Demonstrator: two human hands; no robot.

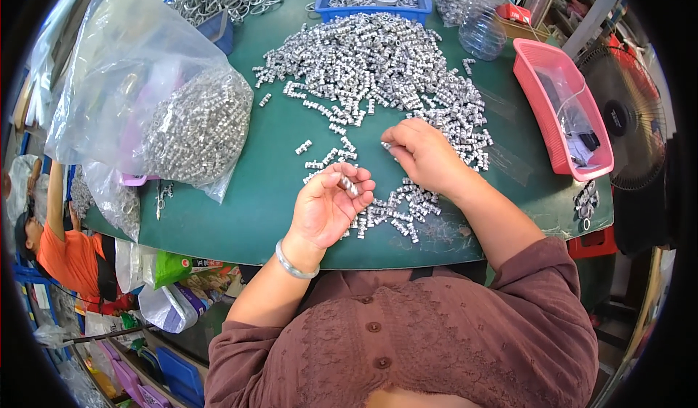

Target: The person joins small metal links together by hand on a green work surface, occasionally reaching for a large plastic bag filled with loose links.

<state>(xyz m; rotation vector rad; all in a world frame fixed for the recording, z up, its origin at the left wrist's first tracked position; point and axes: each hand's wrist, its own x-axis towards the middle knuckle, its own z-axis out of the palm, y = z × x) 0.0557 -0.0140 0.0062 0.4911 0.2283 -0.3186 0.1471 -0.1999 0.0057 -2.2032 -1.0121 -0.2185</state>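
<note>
My left hand (331, 206), palm turned up, curls its fingers around a small silver ridged metal piece (349, 185). To its right, my right hand (420, 152) pinches another small metal piece (387, 146) between thumb and fingertips, just above the table. Beyond both hands spreads a large heap of the same silver metal pieces (371, 59). Under and between my hands lies a smaller scatter of loose pieces (403, 208), partly hidden by the left hand. A few single pieces (303, 147) lie apart to the left.
On the green table (273, 212) a clear plastic bag (200, 128) full of metal pieces stands at left. At the back is a blue tray (374, 17) of metal parts. A pink basket (563, 161) and a fan (622, 117) are at right. Far left, a person in orange (69, 259) reaches up.
</note>
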